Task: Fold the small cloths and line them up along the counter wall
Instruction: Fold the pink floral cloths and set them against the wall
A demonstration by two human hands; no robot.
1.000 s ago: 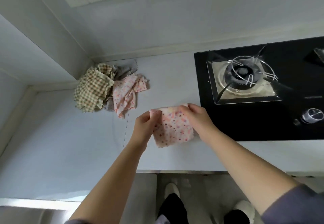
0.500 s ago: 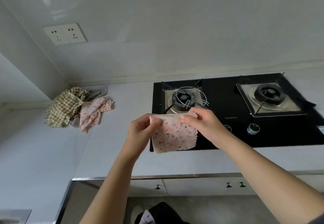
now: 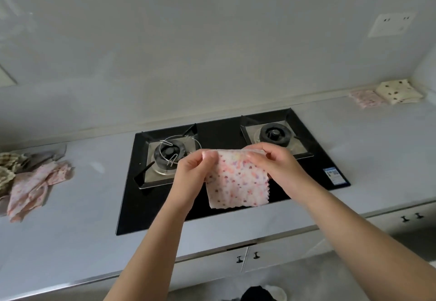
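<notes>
**Q:** Where is the cloth, and what do the hands have of it?

**A:** I hold the floral cloth (image 3: 236,182) in the air over the front of the stove (image 3: 219,133). My left hand (image 3: 195,171) pinches its upper left corner. My right hand (image 3: 276,164) pinches the upper right corner, fingers curled over the edge. The cloth hangs down from that edge, apparently folded, clear of the counter (image 3: 82,206).

**Q:** Which way does the row lie from the grip?

**A:** To the right and back. A pink cloth (image 3: 364,97) and a cream cloth (image 3: 398,93), both folded, lie touching each other against the wall (image 3: 212,64) at the far right of the counter, well apart from my hands. My right hand is the nearer. I judge the free place to be just left of the pink cloth. The pinched edge runs left to right, roughly parallel to the wall. The unfolded pile (image 3: 35,182) lies far to the left.
</notes>
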